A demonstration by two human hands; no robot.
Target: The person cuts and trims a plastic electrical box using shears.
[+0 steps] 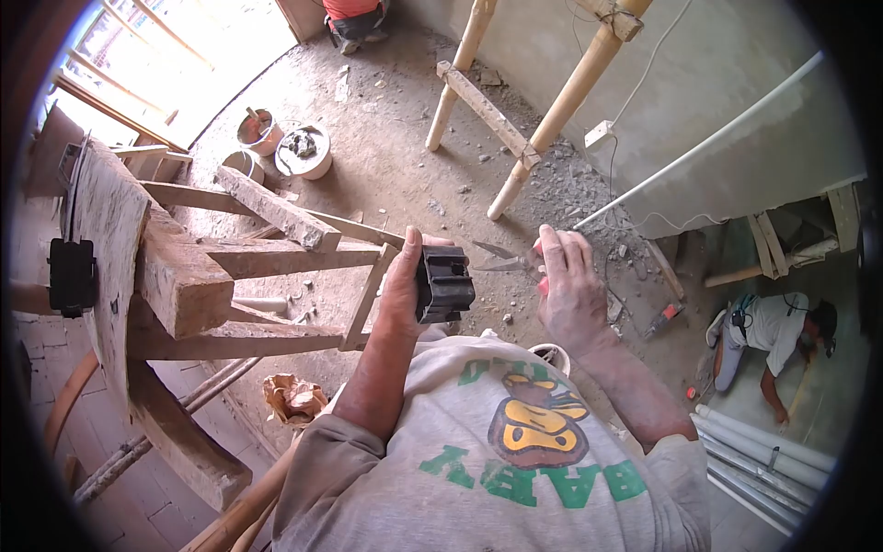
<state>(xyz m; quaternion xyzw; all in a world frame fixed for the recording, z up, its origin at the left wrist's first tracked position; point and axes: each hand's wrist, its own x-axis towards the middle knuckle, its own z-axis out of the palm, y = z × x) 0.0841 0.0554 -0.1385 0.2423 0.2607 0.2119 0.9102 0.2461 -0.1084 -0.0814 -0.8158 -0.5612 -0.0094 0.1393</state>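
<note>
My left hand (401, 285) is closed round a black ribbed plastic block (444, 284), held up in front of my shirt. To its right, my right hand (570, 281) grips scissors (535, 259) by their red handles. The scissors' blades are apart and point left toward the black block, without visibly touching it. Parts of the handles are hidden behind my fingers.
A wooden trestle (276, 258) stands at left, buckets (303, 153) behind it. A bamboo ladder (552, 120) leans ahead. White pipes (763, 451) lie at lower right near a crouching person (777, 327). Another person (352, 18) is at the top. Rubble covers the floor.
</note>
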